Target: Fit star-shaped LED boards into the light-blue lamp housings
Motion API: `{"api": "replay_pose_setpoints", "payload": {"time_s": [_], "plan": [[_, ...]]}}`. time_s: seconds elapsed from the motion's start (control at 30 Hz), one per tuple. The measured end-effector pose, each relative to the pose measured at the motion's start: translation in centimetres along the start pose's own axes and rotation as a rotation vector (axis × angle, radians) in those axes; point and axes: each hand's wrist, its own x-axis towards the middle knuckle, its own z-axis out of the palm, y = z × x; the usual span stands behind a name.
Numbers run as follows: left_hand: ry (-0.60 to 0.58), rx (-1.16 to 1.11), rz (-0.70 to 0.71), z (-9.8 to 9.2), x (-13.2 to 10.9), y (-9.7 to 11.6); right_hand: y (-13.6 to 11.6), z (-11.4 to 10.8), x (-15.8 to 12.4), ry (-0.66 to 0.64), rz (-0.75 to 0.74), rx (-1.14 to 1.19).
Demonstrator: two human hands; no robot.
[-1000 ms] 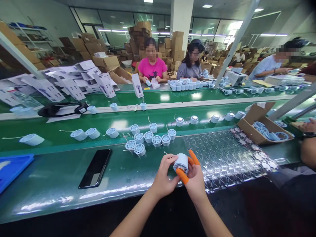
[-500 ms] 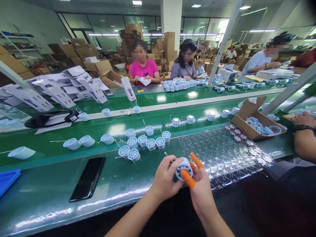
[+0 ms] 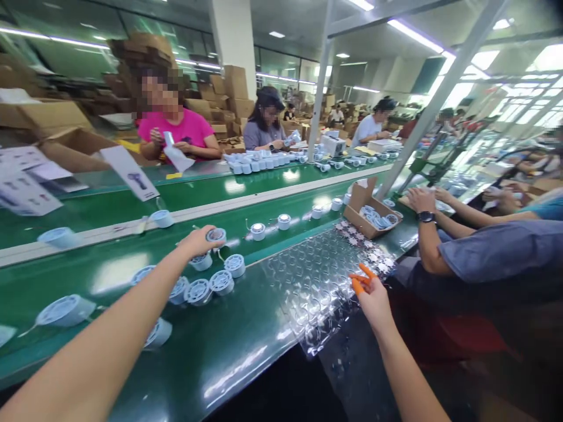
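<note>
My left hand (image 3: 200,241) reaches out over the green belt, its fingers around a light-blue round housing (image 3: 216,235) beside the group of similar ones. Several spoked housings with short white wires stand near it, such as one housing (image 3: 234,265) just to the right and another housing (image 3: 197,291) nearer to me. My right hand (image 3: 373,291) is over the near edge of a clear plastic blister tray (image 3: 303,287), with orange covers on some fingertips. Its fingers are apart, and nothing shows between them. Small white star-shaped parts (image 3: 373,256) lie at the tray's right end.
A cardboard box (image 3: 363,214) of light-blue rings stands beyond the tray. At right, a co-worker's hand with a watch (image 3: 426,217) rests on the bench. Metal posts (image 3: 320,88) rise from the line. Two people sit opposite, near printed white cartons (image 3: 132,176).
The view has swung right. My left hand has carried the housing forward to the group on the belt. My right hand has let go of it and moved right to the blister tray.
</note>
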Motion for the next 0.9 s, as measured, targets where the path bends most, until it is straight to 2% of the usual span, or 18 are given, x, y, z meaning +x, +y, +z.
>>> {"api": "replay_pose_setpoints", "payload": {"time_s": [0.07,0.13,0.23,0.33,0.4,0.47,0.57,0.63,0.73,0.83,0.9], "plan": [[-0.067,0.054,0.000,0.1,0.1,-1.3,1.3,-2.3,3.2,0.102,-0.024,-0.370],[-0.104,0.112,0.003,0.1,-0.7,-2.5,2.4,-4.2,6.3,0.120,-0.004,-0.550],[-0.130,0.191,-0.008,-0.3,-1.8,-3.9,3.4,-5.7,10.2,0.017,0.004,-0.717],[-0.145,0.235,0.006,-1.7,-2.3,-4.6,3.9,-5.9,13.0,-0.149,-0.006,-0.855],[-0.114,0.248,0.031,-3.1,-3.0,-4.2,4.1,-5.8,14.5,-0.247,-0.023,-0.918],[-0.022,0.249,0.097,-4.5,-5.0,-3.1,4.2,-5.9,15.6,-0.321,-0.045,-0.958],[0.096,0.183,0.281,-5.0,-10.8,-0.7,4.2,-6.5,16.6,-0.382,-0.086,-0.981],[0.063,0.105,0.377,-3.6,-15.7,0.8,4.0,-6.9,16.7,-0.380,-0.126,-0.980],[0.006,0.044,0.374,0.4,-22.2,1.7,3.7,-6.9,15.9,-0.322,-0.179,-0.969],[0.031,0.040,0.233,4.1,-25.8,1.3,3.2,-5.6,14.0,-0.263,-0.211,-0.953],[0.045,-0.005,0.140,5.4,-26.9,0.8,2.5,-3.8,11.9,-0.211,-0.243,-0.949]]}}
